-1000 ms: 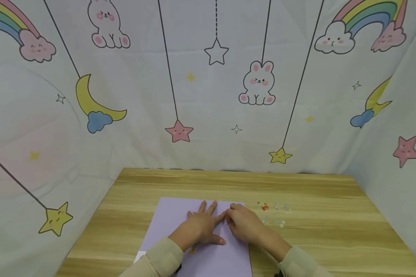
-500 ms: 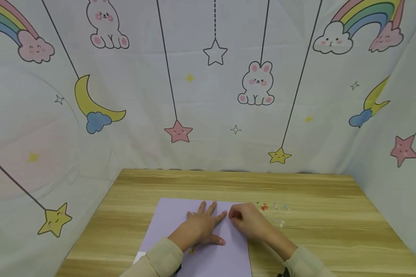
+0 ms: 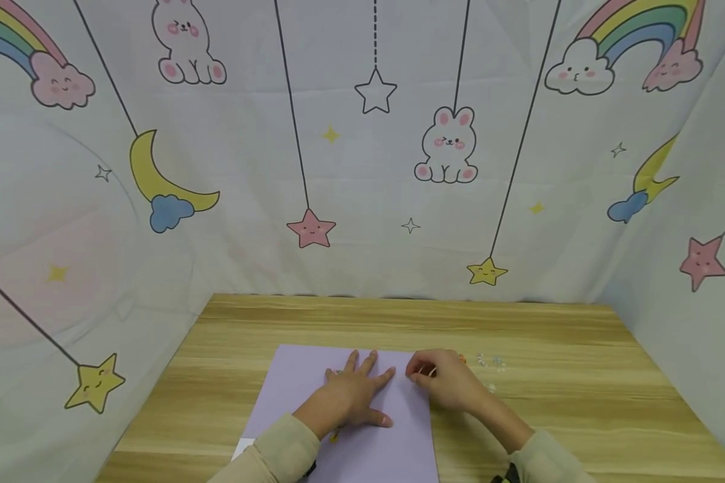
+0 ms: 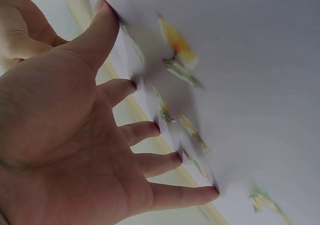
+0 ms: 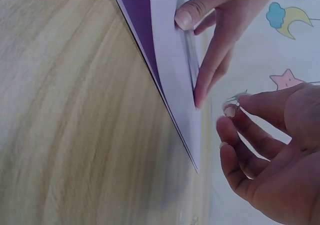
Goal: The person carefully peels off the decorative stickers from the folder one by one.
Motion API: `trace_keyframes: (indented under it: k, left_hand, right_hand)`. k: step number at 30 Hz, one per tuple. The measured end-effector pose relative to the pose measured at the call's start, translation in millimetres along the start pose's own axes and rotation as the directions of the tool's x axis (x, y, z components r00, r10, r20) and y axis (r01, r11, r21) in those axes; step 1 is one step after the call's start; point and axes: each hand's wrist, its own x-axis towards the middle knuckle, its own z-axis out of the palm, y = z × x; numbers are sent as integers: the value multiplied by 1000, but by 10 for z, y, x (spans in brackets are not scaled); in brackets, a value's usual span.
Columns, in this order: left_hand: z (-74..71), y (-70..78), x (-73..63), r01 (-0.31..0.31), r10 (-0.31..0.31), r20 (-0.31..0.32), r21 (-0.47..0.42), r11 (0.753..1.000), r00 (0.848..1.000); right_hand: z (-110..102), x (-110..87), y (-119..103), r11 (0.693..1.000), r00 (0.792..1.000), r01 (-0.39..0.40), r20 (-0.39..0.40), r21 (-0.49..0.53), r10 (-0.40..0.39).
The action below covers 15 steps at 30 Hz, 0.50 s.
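My left hand (image 3: 353, 396) lies spread over a lilac page (image 3: 393, 453), its fingertips resting on the paper. Under and around that hand, the left wrist view shows several flower stickers on the page, among them a yellow-orange flower (image 4: 177, 42) and a small yellow bud (image 4: 192, 127). My right hand (image 3: 450, 382) hovers by the page's upper right edge. Between its thumb and index fingertips it pinches a small clear sticker with green leaves (image 5: 237, 97), seen in the right wrist view. The other right fingers are loosely curled.
Several small clear stickers (image 3: 481, 360) lie on the wooden table (image 3: 580, 396) right of the page; an orange one (image 3: 462, 359) is mostly behind my right hand. The page lifts from a dark purple sheet (image 5: 137, 15) beneath. A printed cloth (image 3: 362, 174) surrounds the table.
My right hand has moved right, away from the left index finger toward the page's edge, its fingers loosening a little. It now covers most of the orange sticker. The left hand stays in place.
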Motion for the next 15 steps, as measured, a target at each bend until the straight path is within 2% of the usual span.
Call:
trace_keyframes:
  k: [6, 15]
  left_hand:
    - [12, -13, 10, -4, 4, -4, -4, 1000, 1000]
    - [26, -13, 15, -3, 3, -5, 0, 1000, 1000]
  right_hand:
    - [-117, -54, 3, 1000, 999, 11, -32, 13, -11]
    - [-301, -122, 67, 1000, 999, -25, -46, 6, 25]
